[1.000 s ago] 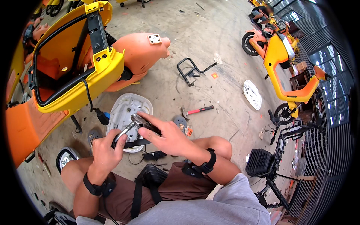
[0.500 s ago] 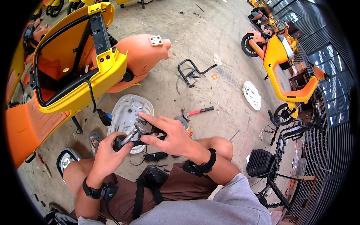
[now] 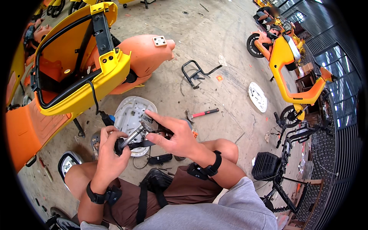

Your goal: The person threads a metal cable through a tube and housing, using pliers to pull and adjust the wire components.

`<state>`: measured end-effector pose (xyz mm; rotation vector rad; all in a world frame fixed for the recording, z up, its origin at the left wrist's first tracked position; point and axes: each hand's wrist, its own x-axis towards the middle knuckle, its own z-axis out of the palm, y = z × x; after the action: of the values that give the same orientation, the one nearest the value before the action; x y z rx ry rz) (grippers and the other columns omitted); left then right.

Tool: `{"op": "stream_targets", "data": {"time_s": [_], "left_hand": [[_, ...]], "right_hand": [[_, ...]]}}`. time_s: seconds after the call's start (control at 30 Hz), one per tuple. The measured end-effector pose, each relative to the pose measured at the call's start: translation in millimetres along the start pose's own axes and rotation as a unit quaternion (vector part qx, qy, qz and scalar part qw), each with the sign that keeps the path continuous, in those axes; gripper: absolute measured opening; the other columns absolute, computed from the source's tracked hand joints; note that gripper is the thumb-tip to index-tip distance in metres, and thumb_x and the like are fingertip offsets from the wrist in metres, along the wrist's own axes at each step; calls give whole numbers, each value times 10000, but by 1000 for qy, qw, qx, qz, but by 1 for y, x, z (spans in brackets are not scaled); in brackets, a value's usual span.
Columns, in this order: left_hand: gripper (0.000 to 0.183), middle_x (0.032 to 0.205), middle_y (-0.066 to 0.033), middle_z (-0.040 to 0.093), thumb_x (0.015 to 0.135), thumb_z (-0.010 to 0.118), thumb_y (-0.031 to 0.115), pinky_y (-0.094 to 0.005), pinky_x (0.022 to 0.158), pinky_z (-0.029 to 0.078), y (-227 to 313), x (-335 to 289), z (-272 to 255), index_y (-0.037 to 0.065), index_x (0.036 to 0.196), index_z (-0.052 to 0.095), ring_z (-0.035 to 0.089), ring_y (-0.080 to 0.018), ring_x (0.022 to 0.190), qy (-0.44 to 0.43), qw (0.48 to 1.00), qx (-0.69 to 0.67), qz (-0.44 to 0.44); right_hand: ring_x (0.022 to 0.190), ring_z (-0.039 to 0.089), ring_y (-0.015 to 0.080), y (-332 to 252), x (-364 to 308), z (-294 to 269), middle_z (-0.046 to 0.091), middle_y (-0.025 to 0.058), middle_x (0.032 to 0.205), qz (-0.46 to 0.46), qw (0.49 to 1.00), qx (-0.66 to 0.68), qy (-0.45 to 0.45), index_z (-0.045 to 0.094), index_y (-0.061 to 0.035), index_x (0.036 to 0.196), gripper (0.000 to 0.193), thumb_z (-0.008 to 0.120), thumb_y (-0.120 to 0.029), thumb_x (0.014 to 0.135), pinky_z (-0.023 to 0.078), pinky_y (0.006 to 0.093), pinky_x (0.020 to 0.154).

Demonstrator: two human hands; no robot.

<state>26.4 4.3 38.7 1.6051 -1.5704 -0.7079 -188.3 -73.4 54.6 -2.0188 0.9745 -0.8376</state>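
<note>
My left hand (image 3: 110, 153) is closed round the black end of a part with a shiny metal rod (image 3: 132, 137). The rod slants up and right toward a grey metal piece at its far end. My right hand (image 3: 177, 136) is curled at that far end, with index finger and thumb stretched out beside the metal piece. A dark flat bar (image 3: 141, 145) runs beneath the rod between both hands. The exact kind of part I cannot make out. Below the hands lies a white plastic shell (image 3: 132, 105) holding small loose pieces.
A yellow-orange scooter body (image 3: 86, 101) stands at the left. On the floor lie a red-handled hammer (image 3: 205, 113), a black metal bracket (image 3: 195, 73) and a white oval panel (image 3: 257, 97). At right stand another scooter (image 3: 278, 67) and a black frame with a basket (image 3: 265, 165).
My left hand has shifted slightly up and its fingers have moved on the black end. More of the metal rod shows between the hands. My right hand has moved slightly right.
</note>
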Motion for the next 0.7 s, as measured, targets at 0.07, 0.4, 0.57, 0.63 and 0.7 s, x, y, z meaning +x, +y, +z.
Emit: {"op": "stream_targets", "data": {"time_s": [0.07, 0.4, 0.57, 0.63, 0.7], "left_hand": [[232, 1063, -155, 513, 713, 643, 7, -363, 835, 469, -2, -1, 0, -17, 940, 604, 564, -315, 960, -12, 1000, -14, 2], [237, 1026, -141, 611, 850, 726, 180, -339, 802, 480, -5, 0, 0, -34, 924, 655, 610, -297, 899, -94, 990, -105, -8], [243, 928, -146, 623, 883, 696, 213, -369, 751, 484, -6, -3, -1, -24, 912, 655, 617, -305, 839, -108, 989, -99, 3], [236, 850, -149, 627, 881, 696, 215, -384, 705, 482, -1, -4, -6, -16, 900, 652, 616, -315, 787, -158, 983, -83, -40], [219, 795, -154, 621, 876, 696, 206, -393, 664, 473, -3, -7, -4, -8, 891, 652, 605, -327, 739, -136, 990, -40, 3]], "right_hand": [[689, 617, 250, -3, 1, -3, 657, 149, 834, 14, 1000, -6, -8, 584, -81, 1315, 577, 754, -326, 820, 495, 330, 665], [582, 567, 199, -1, -2, -3, 629, 114, 746, -4, 1000, -3, -2, 614, -118, 1298, 615, 813, -282, 739, 478, 294, 578], [557, 543, 183, -2, -1, -5, 593, 93, 702, -28, 999, -15, -32, 604, -142, 1318, 644, 816, -307, 734, 465, 296, 552], [548, 532, 176, 0, -2, -4, 582, 85, 690, -30, 999, 2, -27, 607, -148, 1318, 640, 813, -317, 736, 457, 294, 541], [542, 526, 170, 0, -2, -4, 574, 81, 681, -33, 999, 9, -30, 609, -151, 1316, 635, 810, -324, 739, 451, 292, 533]]}}
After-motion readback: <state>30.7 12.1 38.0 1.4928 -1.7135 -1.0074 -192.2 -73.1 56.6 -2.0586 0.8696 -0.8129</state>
